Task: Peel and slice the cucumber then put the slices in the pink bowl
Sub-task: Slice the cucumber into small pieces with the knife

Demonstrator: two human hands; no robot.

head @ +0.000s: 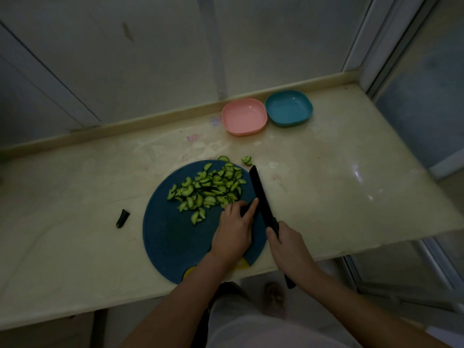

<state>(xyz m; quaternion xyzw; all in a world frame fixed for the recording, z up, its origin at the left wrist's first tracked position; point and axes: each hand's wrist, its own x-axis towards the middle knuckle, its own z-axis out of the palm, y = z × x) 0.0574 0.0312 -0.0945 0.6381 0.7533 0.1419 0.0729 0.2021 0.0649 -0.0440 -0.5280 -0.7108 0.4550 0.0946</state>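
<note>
most of the cucumber lies as slices (208, 189) heaped on the far half of the round blue board (170, 237). the left grip (233, 229) curls its fingers over the last dark stub (244, 210), pinning it, likely against rolling. the right grip (288, 244) is wrapped round the handle of the black knife (261, 194), its blade just beside those fingertips. the pink bowl (244, 116) sits well apart on the desk (351, 172), holding nothing yet
</note>
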